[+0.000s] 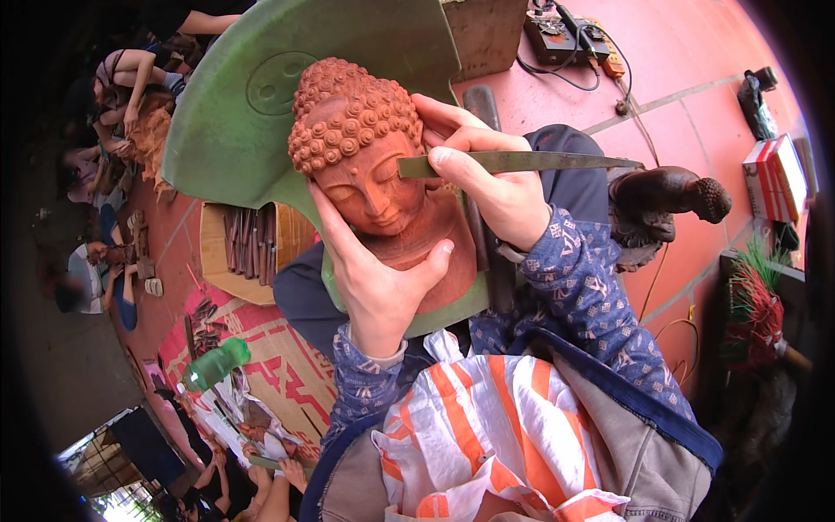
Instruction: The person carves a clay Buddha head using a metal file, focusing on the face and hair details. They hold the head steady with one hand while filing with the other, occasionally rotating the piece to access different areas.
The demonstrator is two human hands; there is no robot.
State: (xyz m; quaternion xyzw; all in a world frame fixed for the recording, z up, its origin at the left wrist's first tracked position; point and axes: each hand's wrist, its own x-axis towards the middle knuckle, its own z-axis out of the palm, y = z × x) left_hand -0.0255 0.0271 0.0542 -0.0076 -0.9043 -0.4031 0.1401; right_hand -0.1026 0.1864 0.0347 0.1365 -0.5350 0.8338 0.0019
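A red-brown carved bust [376, 207] is being supported on a green plastic piece [217, 130] over the lap. The bust's cheek is being clasped by the left hand [376, 291], the grip being closed around its side. A flat metal tool [561, 162] is being clamped in the right hand's [500, 187] grip, its end being positioned at one eye.

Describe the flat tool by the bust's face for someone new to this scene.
Find the big green plastic piece; the reddish carved bust lies on it. Beside the bust's face, the right hand holds the flat tool. It's a long greyish strip tapering toward picture right, unlike the brown sticks bunched in the cardboard box.
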